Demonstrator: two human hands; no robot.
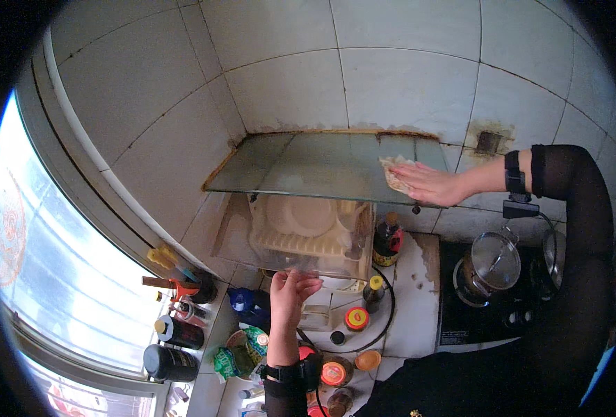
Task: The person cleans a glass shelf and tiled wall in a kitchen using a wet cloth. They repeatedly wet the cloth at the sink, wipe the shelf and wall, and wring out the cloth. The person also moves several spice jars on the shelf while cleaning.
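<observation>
My right hand (436,182) lies flat on a crumpled cloth (395,174), pressing it against the right part of a glass wall shelf (308,161). Below the shelf, my left hand (293,292) is raised with its fingers bent and somewhat spread, by the front edge of a clear-covered dish rack (308,247). Nothing shows in it, though whether its fingertips touch the cover cannot be told. Pale plates (308,213) stand inside the rack.
A gas stove (475,326) with a glass-lidded pot (495,260) is at the right. Sauce bottles (388,242) and lidded jars (334,372) crowd the tiled counter. More bottles (180,332) line the windowsill at the left. A black cable (393,302) loops across the counter.
</observation>
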